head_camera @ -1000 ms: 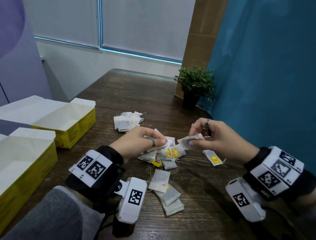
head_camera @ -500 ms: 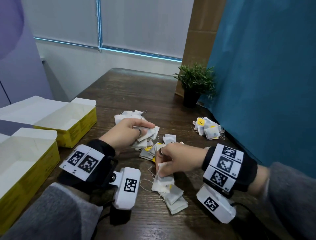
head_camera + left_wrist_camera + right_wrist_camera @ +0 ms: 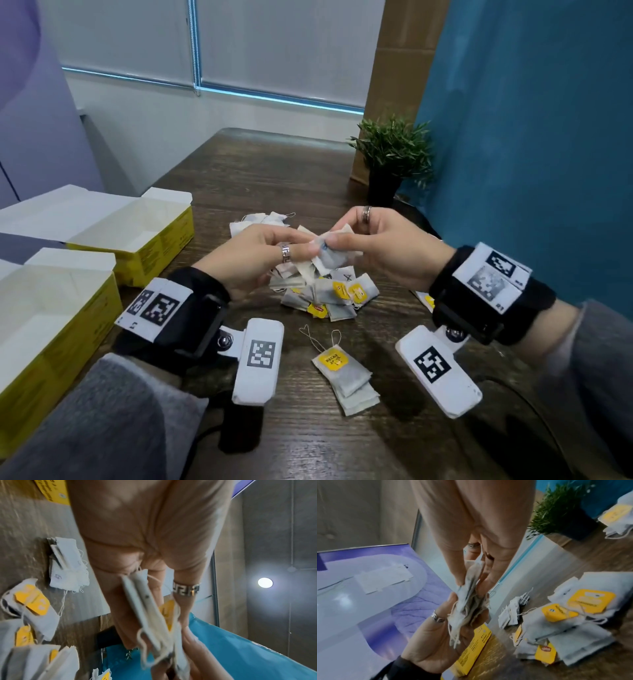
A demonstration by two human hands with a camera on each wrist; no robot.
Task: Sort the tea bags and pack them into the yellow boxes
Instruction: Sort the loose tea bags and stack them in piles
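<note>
Both hands meet above the middle pile of tea bags (image 3: 337, 294). My left hand (image 3: 301, 251) grips a small bundle of tea bags (image 3: 329, 257) between thumb and fingers. My right hand (image 3: 334, 241) pinches the bundle's top bag from the right. The left wrist view shows the bundle (image 3: 149, 609) edge-on with loose strings. In the right wrist view the right fingers (image 3: 460, 578) pinch the bags (image 3: 471, 595). Two open yellow boxes (image 3: 164, 240) (image 3: 85, 318) stand at the left; their insides look bare.
A short stack of bags with a yellow tag on top (image 3: 346, 375) lies near the front. A stack of white-tagged bags (image 3: 255, 221) sits behind the hands. More bags (image 3: 424, 299) peek out behind my right wrist. A potted plant (image 3: 394, 157) stands by the blue partition.
My right hand put a bag on the near stack, then rose back up to the bundle in my left hand. The left hand lifted slightly with its bundle.
</note>
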